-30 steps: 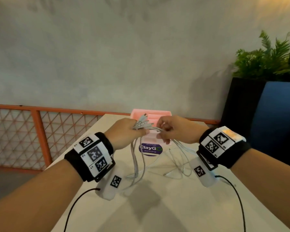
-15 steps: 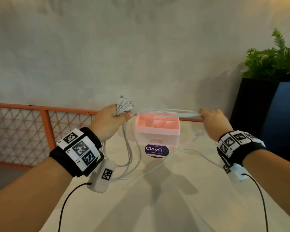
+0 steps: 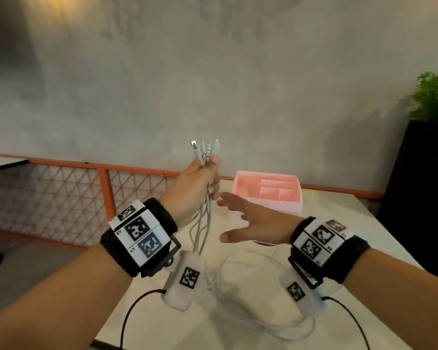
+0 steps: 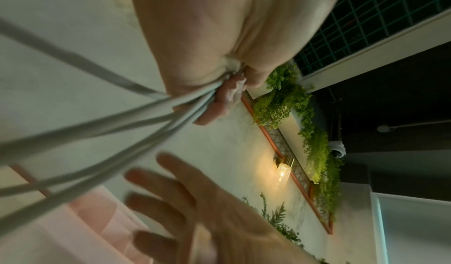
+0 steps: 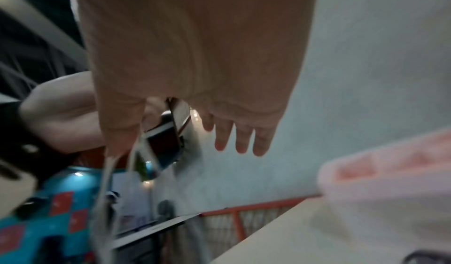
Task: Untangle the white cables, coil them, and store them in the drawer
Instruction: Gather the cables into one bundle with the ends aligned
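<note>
My left hand (image 3: 200, 181) is raised above the table and grips a bundle of white cables (image 3: 204, 218) just below their plugs (image 3: 205, 150), which stick up out of the fist. The cables hang down past my wrist and trail in loops on the table (image 3: 240, 294). In the left wrist view the strands (image 4: 109, 121) run out from under the curled fingers. My right hand (image 3: 248, 218) hovers just right of the hanging strands with fingers straight and spread, holding nothing. Behind it stands the pink drawer box (image 3: 268, 195) with open top compartments.
The white table (image 3: 177, 322) ends at its left edge near my left forearm. An orange mesh railing (image 3: 106, 188) runs behind it along a grey wall. A dark planter with a green plant (image 3: 430, 102) stands at the right.
My right hand has let go of the stretched cables and come back toward the left hand, now open. The left hand has risen with the plug ends upright. The view has tilted down.
</note>
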`<move>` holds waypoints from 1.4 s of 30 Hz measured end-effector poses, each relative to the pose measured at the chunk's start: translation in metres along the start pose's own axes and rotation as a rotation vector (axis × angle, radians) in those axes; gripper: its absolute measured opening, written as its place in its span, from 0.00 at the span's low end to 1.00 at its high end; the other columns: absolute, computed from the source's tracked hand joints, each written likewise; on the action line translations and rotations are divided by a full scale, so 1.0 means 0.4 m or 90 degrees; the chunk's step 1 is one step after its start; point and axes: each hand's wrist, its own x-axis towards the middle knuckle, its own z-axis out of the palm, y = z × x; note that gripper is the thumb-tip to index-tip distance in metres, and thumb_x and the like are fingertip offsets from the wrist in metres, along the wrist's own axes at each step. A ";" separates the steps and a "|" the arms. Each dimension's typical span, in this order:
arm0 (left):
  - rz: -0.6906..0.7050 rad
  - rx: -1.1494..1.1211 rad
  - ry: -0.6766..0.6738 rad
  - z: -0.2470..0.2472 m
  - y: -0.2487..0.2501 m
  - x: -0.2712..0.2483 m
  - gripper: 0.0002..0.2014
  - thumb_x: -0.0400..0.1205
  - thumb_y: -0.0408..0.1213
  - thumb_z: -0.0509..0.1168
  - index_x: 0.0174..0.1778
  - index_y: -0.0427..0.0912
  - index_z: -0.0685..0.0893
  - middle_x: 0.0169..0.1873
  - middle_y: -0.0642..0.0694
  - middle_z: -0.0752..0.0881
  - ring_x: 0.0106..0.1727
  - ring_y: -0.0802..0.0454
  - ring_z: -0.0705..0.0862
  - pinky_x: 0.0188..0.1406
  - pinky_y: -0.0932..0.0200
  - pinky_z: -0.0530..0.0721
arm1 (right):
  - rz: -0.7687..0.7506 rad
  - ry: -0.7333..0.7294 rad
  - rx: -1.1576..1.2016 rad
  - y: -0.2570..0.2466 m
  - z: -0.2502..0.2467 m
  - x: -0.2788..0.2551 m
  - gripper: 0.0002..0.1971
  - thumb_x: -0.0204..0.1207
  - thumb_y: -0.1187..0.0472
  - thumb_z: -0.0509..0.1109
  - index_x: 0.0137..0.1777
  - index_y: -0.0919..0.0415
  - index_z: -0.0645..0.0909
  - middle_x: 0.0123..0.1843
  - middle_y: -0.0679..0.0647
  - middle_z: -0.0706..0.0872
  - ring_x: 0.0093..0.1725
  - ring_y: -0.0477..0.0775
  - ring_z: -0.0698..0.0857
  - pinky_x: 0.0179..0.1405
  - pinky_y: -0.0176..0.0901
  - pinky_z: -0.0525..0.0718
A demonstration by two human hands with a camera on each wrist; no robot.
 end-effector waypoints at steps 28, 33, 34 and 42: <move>-0.088 -0.401 0.075 0.042 -0.019 -0.019 0.17 0.88 0.42 0.51 0.33 0.44 0.70 0.19 0.52 0.67 0.19 0.58 0.69 0.46 0.54 0.88 | -0.061 0.000 0.205 -0.027 0.090 0.024 0.27 0.75 0.60 0.71 0.73 0.63 0.70 0.71 0.55 0.79 0.69 0.48 0.77 0.68 0.35 0.74; -0.042 -0.386 0.107 -0.043 0.005 -0.029 0.17 0.88 0.42 0.51 0.33 0.43 0.71 0.21 0.51 0.71 0.24 0.57 0.74 0.56 0.48 0.88 | -0.092 0.010 0.429 -0.019 0.082 0.025 0.09 0.77 0.59 0.64 0.38 0.63 0.77 0.30 0.52 0.83 0.43 0.56 0.87 0.64 0.51 0.78; -0.035 -0.383 0.131 -0.063 0.007 -0.030 0.17 0.88 0.42 0.51 0.33 0.42 0.71 0.21 0.50 0.72 0.25 0.56 0.75 0.57 0.47 0.87 | -0.084 0.011 0.409 -0.016 0.067 0.021 0.11 0.79 0.59 0.64 0.35 0.60 0.74 0.25 0.51 0.76 0.35 0.54 0.85 0.60 0.55 0.79; -0.028 -0.298 0.200 -0.152 -0.031 -0.013 0.16 0.87 0.41 0.55 0.34 0.41 0.77 0.26 0.50 0.83 0.37 0.52 0.88 0.56 0.47 0.87 | 0.003 0.117 0.039 0.033 -0.054 -0.033 0.14 0.81 0.50 0.61 0.35 0.53 0.70 0.24 0.47 0.68 0.24 0.52 0.67 0.23 0.43 0.69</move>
